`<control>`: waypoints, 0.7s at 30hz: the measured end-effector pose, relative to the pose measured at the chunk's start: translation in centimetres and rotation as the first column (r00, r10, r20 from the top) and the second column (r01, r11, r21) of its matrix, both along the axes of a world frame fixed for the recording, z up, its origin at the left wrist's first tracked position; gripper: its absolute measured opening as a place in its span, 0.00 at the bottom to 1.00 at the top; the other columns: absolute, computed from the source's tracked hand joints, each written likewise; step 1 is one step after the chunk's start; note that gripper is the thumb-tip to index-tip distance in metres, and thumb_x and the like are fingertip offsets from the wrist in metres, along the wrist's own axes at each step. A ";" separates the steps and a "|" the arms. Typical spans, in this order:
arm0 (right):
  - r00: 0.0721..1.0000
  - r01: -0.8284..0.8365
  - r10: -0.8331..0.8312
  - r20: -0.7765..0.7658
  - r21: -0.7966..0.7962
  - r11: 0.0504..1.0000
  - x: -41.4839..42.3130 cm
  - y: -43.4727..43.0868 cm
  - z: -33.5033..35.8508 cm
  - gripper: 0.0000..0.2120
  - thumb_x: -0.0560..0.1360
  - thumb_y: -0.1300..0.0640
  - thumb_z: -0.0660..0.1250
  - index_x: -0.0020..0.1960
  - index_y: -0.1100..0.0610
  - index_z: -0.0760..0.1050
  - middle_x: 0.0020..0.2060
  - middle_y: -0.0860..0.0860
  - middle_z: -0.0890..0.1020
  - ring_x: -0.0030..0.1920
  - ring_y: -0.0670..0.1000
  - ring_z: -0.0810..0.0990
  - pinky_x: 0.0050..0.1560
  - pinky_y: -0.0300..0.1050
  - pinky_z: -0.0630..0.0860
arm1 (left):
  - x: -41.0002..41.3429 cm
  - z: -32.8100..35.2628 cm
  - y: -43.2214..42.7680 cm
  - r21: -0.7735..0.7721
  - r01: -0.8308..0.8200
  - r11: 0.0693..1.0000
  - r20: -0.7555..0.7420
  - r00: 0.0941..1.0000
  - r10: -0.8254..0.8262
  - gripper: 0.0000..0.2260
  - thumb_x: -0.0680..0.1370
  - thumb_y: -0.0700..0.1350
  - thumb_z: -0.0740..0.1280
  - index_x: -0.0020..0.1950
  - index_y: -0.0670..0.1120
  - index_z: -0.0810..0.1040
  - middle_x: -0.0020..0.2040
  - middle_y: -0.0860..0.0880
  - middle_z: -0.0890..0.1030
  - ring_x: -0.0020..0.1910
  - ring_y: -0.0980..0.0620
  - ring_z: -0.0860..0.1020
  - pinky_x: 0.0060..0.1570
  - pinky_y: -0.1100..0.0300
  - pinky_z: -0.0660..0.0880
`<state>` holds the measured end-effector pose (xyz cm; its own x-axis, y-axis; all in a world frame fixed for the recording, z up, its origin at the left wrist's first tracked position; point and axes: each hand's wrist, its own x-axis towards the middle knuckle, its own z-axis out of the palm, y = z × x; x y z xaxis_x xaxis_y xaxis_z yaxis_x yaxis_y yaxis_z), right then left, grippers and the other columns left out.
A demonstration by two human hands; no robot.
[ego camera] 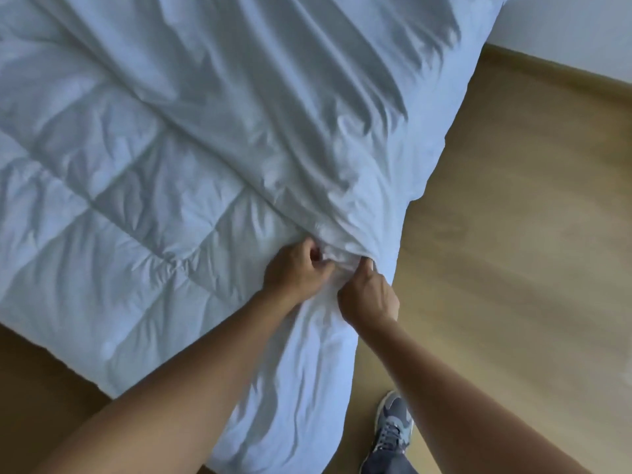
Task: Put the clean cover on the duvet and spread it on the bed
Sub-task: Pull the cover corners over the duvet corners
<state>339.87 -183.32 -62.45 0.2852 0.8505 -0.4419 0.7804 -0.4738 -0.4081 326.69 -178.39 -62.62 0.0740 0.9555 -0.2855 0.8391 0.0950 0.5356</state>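
Observation:
A white quilted duvet [113,213] lies across the bed at the left and centre. The smooth white cover [273,107] is draped over its far right part, its edge running diagonally down to the bed's near corner. At that corner my left hand [294,271] pinches a bunch of white fabric. Right beside it, my right hand [369,295] grips the bunched cover edge. The two hands almost touch. The duvet's corner itself is hidden in the folds. White fabric [297,388] hangs from the corner toward the floor.
Wooden floor [513,251] lies to the right of the bed and shows again at the lower left. My right foot in a grey sneaker [393,425] stands close to the hanging fabric. A white wall [581,25] runs along the top right.

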 end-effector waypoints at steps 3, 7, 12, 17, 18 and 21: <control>0.978 0.185 -0.177 -0.108 0.070 0.980 -0.8 1.4 0.8 0.20 0.73 0.62 0.53 0.64 0.53 0.65 0.58 0.57 0.78 0.53 0.63 0.78 0.47 0.50 0.67 | -0.1 0.4 5.2 0.183 -0.041 0.982 -0.256 0.963 0.088 0.22 0.77 0.51 0.66 0.68 0.42 0.75 0.67 0.38 0.73 0.64 0.35 0.72 0.61 0.43 0.71; 0.930 0.301 -0.237 -0.282 0.210 0.930 -1.1 0.6 1.6 0.33 0.73 0.65 0.53 0.76 0.45 0.57 0.61 0.56 0.77 0.54 0.64 0.77 0.45 0.51 0.70 | 2.6 0.6 11.3 0.081 0.076 0.994 -0.127 0.990 -0.066 0.26 0.80 0.57 0.61 0.74 0.45 0.70 0.73 0.42 0.71 0.72 0.40 0.67 0.70 0.48 0.66; 0.948 0.258 -0.220 -0.230 0.152 0.954 1.7 2.6 1.6 0.20 0.79 0.58 0.56 0.71 0.52 0.62 0.49 0.54 0.83 0.47 0.62 0.80 0.44 0.53 0.76 | 7.0 1.3 17.1 -0.169 0.179 0.969 -0.347 0.910 -0.229 0.25 0.85 0.57 0.53 0.80 0.48 0.57 0.79 0.44 0.60 0.76 0.44 0.59 0.75 0.52 0.54; 0.952 0.293 -0.285 -0.112 0.607 0.739 3.3 6.9 3.4 0.15 0.71 0.52 0.73 0.53 0.57 0.74 0.42 0.50 0.78 0.40 0.55 0.75 0.37 0.50 0.74 | 10.7 2.2 20.3 -0.112 0.275 0.955 -0.265 0.918 -0.295 0.23 0.85 0.54 0.56 0.78 0.45 0.61 0.78 0.41 0.62 0.76 0.42 0.61 0.75 0.53 0.53; 0.958 0.250 -0.285 -0.032 0.583 0.773 3.5 8.3 3.5 0.18 0.69 0.50 0.75 0.53 0.57 0.73 0.45 0.52 0.77 0.44 0.56 0.74 0.41 0.51 0.73 | 10.8 1.7 20.0 -0.052 0.209 0.977 -0.269 0.939 -0.215 0.23 0.86 0.53 0.55 0.79 0.45 0.61 0.79 0.41 0.61 0.77 0.43 0.60 0.76 0.54 0.52; 0.957 0.290 -0.284 -0.066 0.321 0.902 5.2 12.1 3.5 0.16 0.71 0.53 0.67 0.58 0.55 0.72 0.47 0.51 0.76 0.49 0.59 0.75 0.44 0.50 0.70 | 10.3 0.7 18.3 -0.009 0.103 0.995 -0.204 0.974 -0.103 0.24 0.86 0.51 0.56 0.80 0.44 0.59 0.81 0.42 0.59 0.79 0.44 0.57 0.77 0.54 0.50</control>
